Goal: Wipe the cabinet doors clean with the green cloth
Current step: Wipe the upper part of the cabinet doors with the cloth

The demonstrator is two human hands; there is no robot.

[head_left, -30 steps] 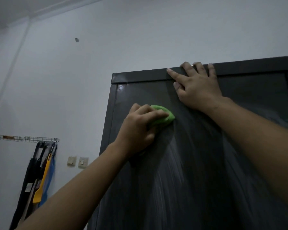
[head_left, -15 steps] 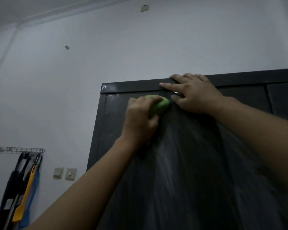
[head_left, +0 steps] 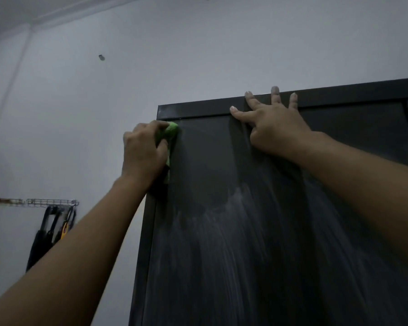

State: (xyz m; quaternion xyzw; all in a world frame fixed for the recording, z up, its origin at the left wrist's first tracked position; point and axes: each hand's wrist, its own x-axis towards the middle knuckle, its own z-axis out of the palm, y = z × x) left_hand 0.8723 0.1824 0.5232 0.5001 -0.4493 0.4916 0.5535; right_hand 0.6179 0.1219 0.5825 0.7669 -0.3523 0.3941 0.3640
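- Green cloth (head_left: 171,135) is at the top left corner of the dark cabinet door (head_left: 222,255), bunched in the left hand (head_left: 143,149); the fingers are curled round it and press it to the panel.
- Its long axis runs from 12 to 6 o'clock, along the left edge of the door.
- The right hand (head_left: 273,128) lies flat at 3 o'clock from the cloth, fingers straight and spread, tips over the top rail (head_left: 198,110); it holds nothing.
- White streaks (head_left: 240,222) lie toward 5 o'clock from the cloth, so I think the next stroke must go down that way.
- The left hand, directly above their left part, seems better placed.
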